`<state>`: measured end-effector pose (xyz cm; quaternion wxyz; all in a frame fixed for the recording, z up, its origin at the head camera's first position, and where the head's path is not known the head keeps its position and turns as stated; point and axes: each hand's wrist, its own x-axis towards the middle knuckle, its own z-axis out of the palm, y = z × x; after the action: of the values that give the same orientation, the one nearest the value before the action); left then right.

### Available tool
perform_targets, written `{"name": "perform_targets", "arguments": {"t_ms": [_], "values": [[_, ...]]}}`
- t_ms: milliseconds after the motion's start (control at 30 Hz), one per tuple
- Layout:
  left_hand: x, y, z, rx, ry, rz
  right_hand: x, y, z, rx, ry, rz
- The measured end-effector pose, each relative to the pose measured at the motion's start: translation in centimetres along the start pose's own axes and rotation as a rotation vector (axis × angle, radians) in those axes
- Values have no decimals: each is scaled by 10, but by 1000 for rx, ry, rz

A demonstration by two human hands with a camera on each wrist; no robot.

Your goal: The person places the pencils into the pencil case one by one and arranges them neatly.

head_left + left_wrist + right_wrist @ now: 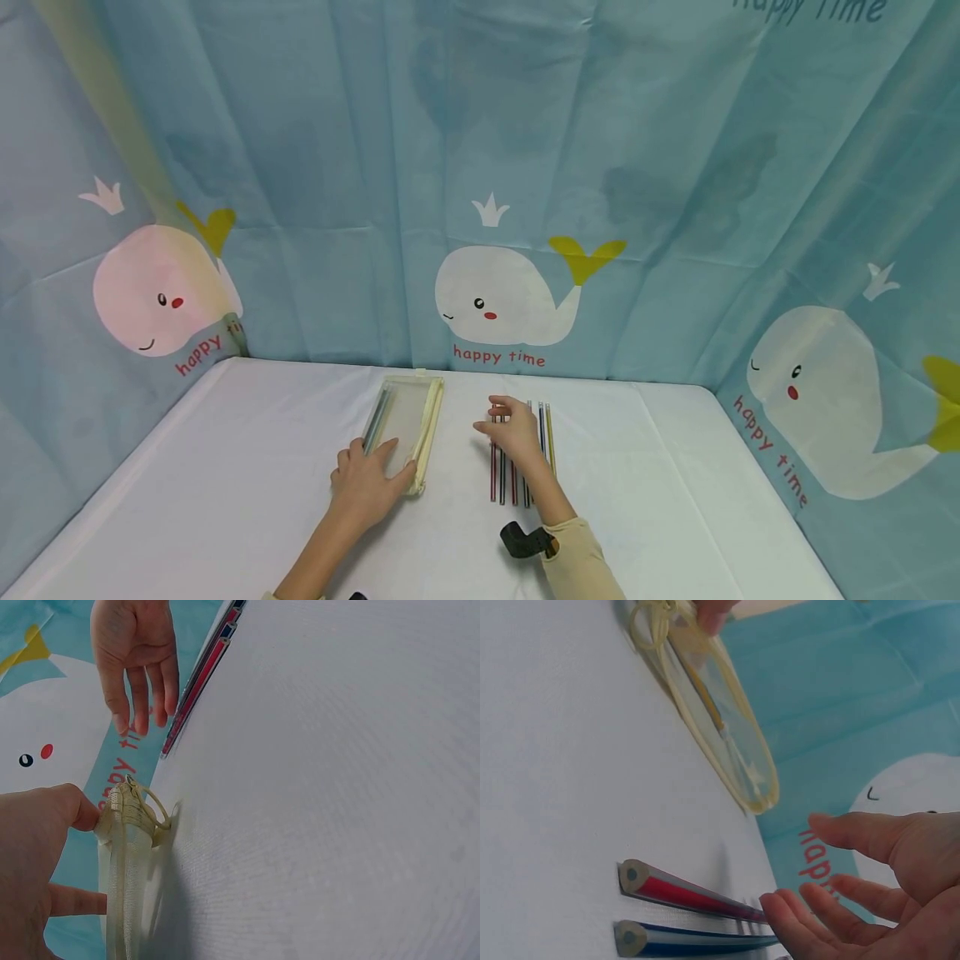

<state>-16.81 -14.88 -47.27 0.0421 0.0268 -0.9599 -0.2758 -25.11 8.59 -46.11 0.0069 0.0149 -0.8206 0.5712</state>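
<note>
A clear pencil case [407, 408] with cream trim and a zipper lies on the left part of the white table. My left hand [365, 490] rests on its near end, fingers spread, the thumb touching the zippered edge [124, 862]. Through the clear side, a few pencils [705, 699] show inside. To the right, my right hand [516, 432] hovers over a row of loose pencils, its fingers apart and holding nothing. Among them are a red pencil [690, 890], a blue pencil [694, 940] and a yellow pencil [551, 437]. The hand partly covers the row.
The white tablecloth [675, 500] spreads around both hands. Behind and at the sides hangs a blue curtain [337, 275] printed with whales, meeting the table's back edge. A black strap mount [523, 540] sits at the right wrist.
</note>
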Motion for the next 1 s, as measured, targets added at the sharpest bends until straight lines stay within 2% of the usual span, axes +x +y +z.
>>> {"name": "perform_targets", "arguments": {"t_ms": [400,1000], "values": [[0,-2,1,1,-7,-13,-3,-3,1,-115,37,-16],[0,-2,1,-6,5,-10,-7,-4,10,-183,-3,-35]]}}
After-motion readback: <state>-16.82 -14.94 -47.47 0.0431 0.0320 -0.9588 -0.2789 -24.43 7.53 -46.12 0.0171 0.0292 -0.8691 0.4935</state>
